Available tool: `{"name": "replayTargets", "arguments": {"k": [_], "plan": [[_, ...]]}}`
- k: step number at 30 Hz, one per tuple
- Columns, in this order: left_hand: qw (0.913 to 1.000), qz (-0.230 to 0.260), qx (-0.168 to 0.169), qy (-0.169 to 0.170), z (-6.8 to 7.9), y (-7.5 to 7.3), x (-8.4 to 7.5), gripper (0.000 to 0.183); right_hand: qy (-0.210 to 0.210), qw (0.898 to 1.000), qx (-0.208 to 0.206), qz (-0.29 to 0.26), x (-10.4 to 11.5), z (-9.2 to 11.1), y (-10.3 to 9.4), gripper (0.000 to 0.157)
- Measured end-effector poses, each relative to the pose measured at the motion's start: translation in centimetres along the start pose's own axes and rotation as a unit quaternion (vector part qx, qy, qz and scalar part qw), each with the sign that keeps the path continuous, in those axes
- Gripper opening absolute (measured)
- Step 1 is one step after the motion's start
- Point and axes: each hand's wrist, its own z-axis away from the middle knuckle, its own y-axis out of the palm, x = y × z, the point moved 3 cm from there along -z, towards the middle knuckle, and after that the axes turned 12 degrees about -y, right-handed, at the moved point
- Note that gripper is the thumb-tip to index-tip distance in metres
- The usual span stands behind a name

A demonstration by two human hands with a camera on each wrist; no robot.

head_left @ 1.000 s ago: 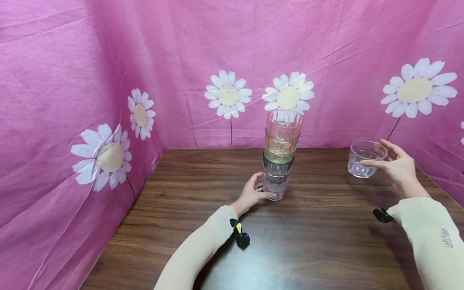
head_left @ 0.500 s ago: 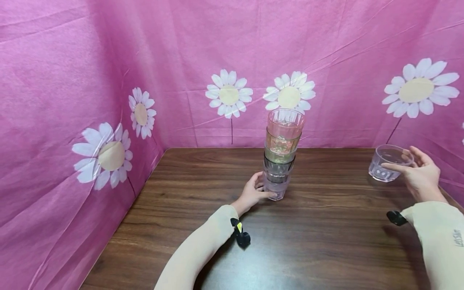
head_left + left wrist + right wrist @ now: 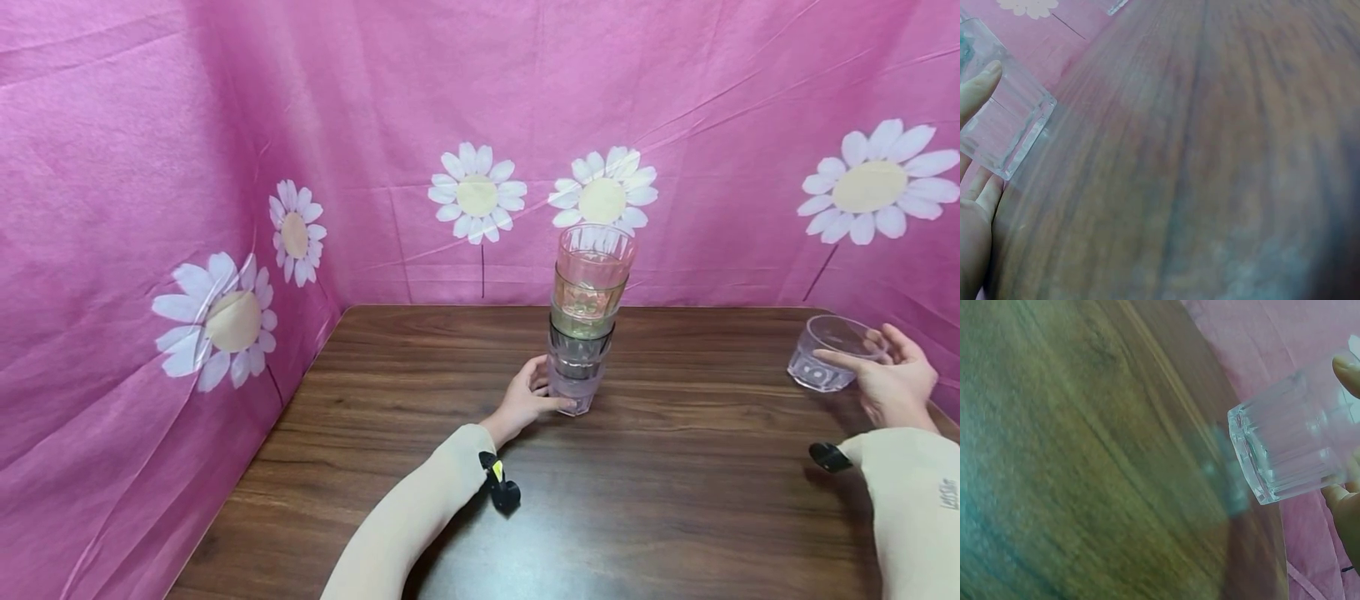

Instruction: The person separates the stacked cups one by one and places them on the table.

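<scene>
a creased pink cloth (image 3: 97, 158) hangs at the far left, printed with white daisies, a large one and a smaller one on that side. beside it begins the brown wood-grain bench (image 3: 360, 500), which runs across to the right. a cream left sleeve (image 3: 408, 508) reaches in from the bottom, a black wrist device (image 3: 506, 494) with a yellow mark at its cuff. the left hand (image 3: 522, 400) has its fingers clamped on the bottom clear tumbler (image 3: 579, 392); in the left wrist view the thumb lies against one side and the other fingers against the opposite one. that tumbler stands on the bench and carries three more, nested one in another: a smoky grey tumbler (image 3: 581, 350), then a green tumbler (image 3: 583, 323), then a pink tumbler (image 3: 596, 260) on top, seen against a daisy on the cloth behind.

well apart to the right, near the far right corner of the bench, a lone clear tumbler (image 3: 827, 360) is mouth up. the right hand (image 3: 896, 382) has its fingers clamped on it, the thumb along the near side. i cannot tell whether its base touches the bench. a cream right sleeve (image 3: 907, 500) follows, its small dark lettering too blurred to read.
</scene>
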Motion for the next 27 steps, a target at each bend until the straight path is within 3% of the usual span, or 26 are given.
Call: {"name": "replayTargets", "arguments": {"k": [7,14,21,24,27], "plan": [[1.0000,0.001,0.001,0.005,0.0,0.1,-0.1,0.071,0.024,1.000,-0.013,0.015,0.2,0.3,-0.4,0.109],[1.0000,-0.007,-0.002,0.001,-0.2,-0.1,0.0,0.072,0.019,0.998,0.043,0.050,0.2,0.3,-0.6,0.114],[1.0000,0.001,0.001,-0.005,-0.3,0.0,0.2,0.073,0.026,0.989,0.064,0.127,0.3,0.3,-0.5,0.114],[1.0000,-0.002,0.000,-0.005,-0.3,-0.1,0.2,0.074,0.026,0.975,0.089,0.202,0.6,0.2,-0.5,0.113],[1.0000,-0.005,-0.001,-0.006,-0.4,-0.1,0.3,0.074,0.000,0.943,0.125,0.309,1.1,0.2,-0.3,0.107]]}}
